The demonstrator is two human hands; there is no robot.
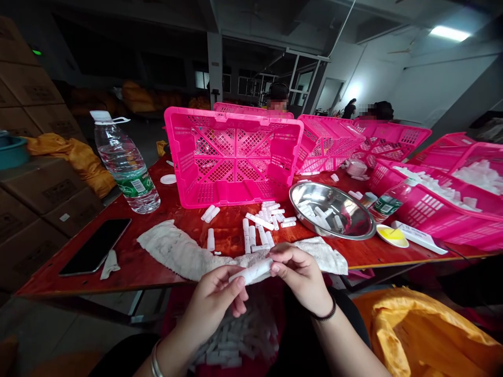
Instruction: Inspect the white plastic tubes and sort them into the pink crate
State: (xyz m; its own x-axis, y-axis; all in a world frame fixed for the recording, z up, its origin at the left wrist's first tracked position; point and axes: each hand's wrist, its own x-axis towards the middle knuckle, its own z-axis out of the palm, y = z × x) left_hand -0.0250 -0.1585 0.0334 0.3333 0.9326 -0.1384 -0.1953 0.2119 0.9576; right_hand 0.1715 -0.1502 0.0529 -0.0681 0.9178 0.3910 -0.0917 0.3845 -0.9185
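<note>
Both hands hold one small white plastic tube over the table's near edge. My left hand pinches its left end, fingers closed. My right hand grips its right end, fingers closed, a black band on the wrist. Beneath the hands a white cloth lies along the edge. Several more white tubes lie loose on the red table just beyond. A heap of the same tubes sits in my lap below.
A pink crate lies on its side at centre, more pink crates to the right. A steel bowl holds tubes. A water bottle and a phone sit left. An orange bag hangs lower right. Other people sit behind the crates.
</note>
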